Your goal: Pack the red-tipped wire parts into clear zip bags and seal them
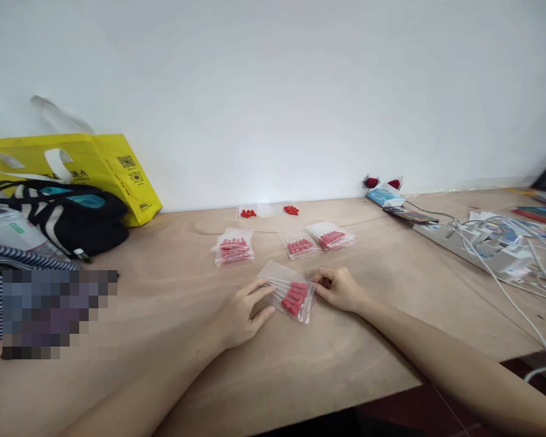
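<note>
A clear zip bag (290, 292) with several red-tipped pieces lies flat on the wooden table (173, 285) between my hands. My left hand (240, 312) rests on the table at the bag's left edge, its fingers curled and touching the plastic. My right hand (338, 287) is closed in a pinch on the bag's right edge. Beyond them lie three more filled bags: a stack (233, 247), one in the middle (299, 244) and one to the right (331, 235). Loose red pieces (248, 213) and another small group of red pieces (291, 210) sit by the wall.
A yellow bag (118, 167) and a black bag (64, 215) stand at the back left. A power strip (473, 249) with white cables, a blue packet (384, 195) and papers fill the right side. The table's front edge runs low across the view.
</note>
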The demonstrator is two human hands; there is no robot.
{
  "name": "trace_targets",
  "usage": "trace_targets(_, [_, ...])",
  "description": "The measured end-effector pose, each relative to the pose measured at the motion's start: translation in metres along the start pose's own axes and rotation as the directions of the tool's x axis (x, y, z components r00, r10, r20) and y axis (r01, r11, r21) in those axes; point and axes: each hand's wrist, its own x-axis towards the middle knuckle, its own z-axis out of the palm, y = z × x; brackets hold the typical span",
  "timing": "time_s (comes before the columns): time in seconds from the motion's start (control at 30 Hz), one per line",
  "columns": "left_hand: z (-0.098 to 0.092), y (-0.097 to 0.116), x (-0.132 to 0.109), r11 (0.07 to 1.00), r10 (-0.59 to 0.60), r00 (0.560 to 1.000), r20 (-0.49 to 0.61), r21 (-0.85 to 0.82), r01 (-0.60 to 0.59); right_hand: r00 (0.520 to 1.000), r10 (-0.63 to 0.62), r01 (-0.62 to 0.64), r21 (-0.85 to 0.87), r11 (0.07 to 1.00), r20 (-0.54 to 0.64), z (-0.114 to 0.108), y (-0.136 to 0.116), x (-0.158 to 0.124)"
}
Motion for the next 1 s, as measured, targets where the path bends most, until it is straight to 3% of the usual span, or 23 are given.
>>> trace_targets(0.17, [0.003, 0.006, 0.002, 1.000, 0.021, 0.996, 0.091, 0.010, -0.022, 0.995, -0.036, 0.032, -0.044, 0.999, -0.089, -0.001, -0.004, -0.009])
trace_targets(0.33, [0.004, -0.016, 0.024, 0.996, 0.022, 0.991, 0.134, 0.087, -0.033, 0.992, -0.110, 0.096, -0.197, 0.976, -0.060, 0.000, -0.003, -0.012])
trace_targets(0.47, [0.007, -0.034, 0.039, 0.990, 0.006, 0.999, 0.052, 0.143, -0.014, 0.982, -0.191, 0.172, -0.420, 0.891, -0.004, 0.009, -0.005, -0.002])
trace_targets(0.57, [0.004, -0.031, 0.036, 0.993, 0.073, 0.995, -0.061, 0.099, -0.066, 0.974, -0.227, 0.211, -0.480, 0.852, 0.025, 0.015, -0.007, 0.009])
trace_targets(0.63, [0.001, -0.024, 0.028, 0.986, 0.157, 0.981, -0.113, 0.071, -0.150, 0.977, -0.212, 0.197, -0.452, 0.870, 0.017, 0.016, -0.007, 0.013])
trace_targets(0.77, [-0.003, -0.013, 0.016, 0.953, 0.301, 0.947, -0.112, 0.060, -0.296, 0.995, -0.094, 0.084, -0.293, 0.952, -0.023, 0.015, -0.003, 0.015])
trace_targets(0.9, [-0.002, -0.015, 0.019, 0.912, 0.397, 0.909, -0.129, 0.168, -0.374, 0.999, 0.045, -0.044, -0.067, 0.997, 0.007, 0.017, 0.001, 0.015])
trace_targets(1.0, [0.001, -0.018, 0.023, 0.863, 0.469, 0.875, -0.121, 0.271, -0.426, 0.997, 0.066, -0.068, 0.071, 0.995, 0.027, 0.019, 0.001, 0.015])
